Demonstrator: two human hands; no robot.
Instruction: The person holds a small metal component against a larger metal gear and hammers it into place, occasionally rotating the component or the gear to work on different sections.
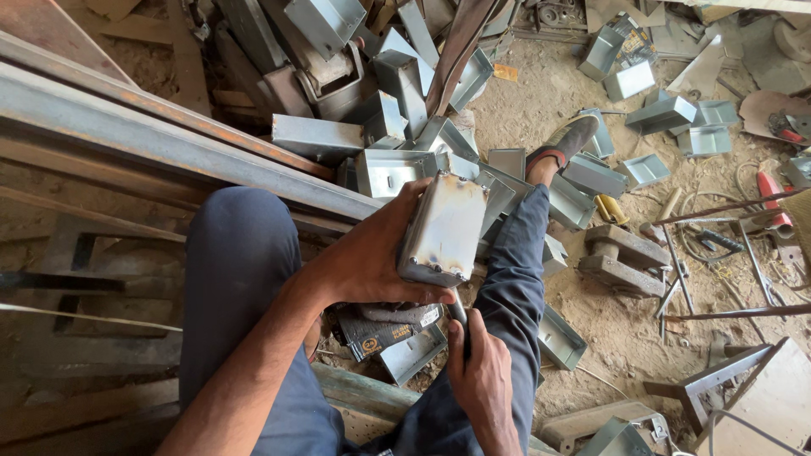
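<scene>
Left hand (372,262) grips a grey metal box (443,230) at its 9 o'clock side. Right hand (481,376), at 6 o'clock, fist closed around a dark tool handle (459,317).

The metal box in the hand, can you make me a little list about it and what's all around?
Left hand: grips the metal box from the side
Metal box: grey, rectangular, rounded corners, scorch marks
Right hand: wrapped around a dark handle, tool head hidden
Legs: dark trousers, one shoe stretched forward
Pile of metal boxes: open grey ones heaped ahead
Floor: sandy, scattered with metal scraps
Steel beam: long, rusty, at left
</scene>
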